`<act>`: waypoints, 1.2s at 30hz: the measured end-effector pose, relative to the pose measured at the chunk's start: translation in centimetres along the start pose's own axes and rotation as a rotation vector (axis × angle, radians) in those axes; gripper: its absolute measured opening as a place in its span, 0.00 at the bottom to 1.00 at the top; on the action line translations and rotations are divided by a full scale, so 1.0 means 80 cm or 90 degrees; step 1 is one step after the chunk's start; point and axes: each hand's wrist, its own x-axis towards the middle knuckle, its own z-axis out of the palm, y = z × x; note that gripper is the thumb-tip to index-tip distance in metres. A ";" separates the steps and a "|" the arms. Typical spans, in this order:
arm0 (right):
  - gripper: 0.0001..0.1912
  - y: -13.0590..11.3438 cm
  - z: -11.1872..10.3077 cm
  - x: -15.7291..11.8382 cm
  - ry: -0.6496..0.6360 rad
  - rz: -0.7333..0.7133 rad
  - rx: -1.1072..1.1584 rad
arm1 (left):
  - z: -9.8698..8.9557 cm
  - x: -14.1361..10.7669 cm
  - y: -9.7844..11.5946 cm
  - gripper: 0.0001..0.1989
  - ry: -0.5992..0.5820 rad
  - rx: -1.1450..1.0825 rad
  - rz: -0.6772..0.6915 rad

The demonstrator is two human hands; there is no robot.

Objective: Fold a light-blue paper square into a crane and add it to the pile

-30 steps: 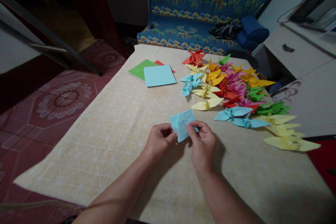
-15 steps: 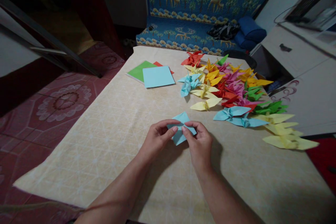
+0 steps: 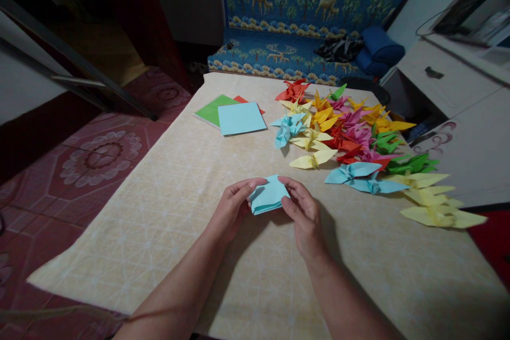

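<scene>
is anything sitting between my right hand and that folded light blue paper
Nothing visible: your right hand directly holds the folded light blue paper by its right side, opposite your left hand.

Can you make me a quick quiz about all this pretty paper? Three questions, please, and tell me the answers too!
1. Pick one: what colour is the folded paper between the left hand and the right hand?
A) pink
B) light blue
C) yellow

2. True or false: the flat light-blue sheet lies to the left of the paper cranes.

3. Fill in the blank: from under that flat sheet peek a green sheet and a ____ one.

Key: 1. B; 2. True; 3. red
</scene>
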 end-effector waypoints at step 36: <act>0.14 -0.002 -0.002 -0.004 -0.061 0.079 -0.011 | -0.001 0.002 0.000 0.20 0.008 0.150 0.039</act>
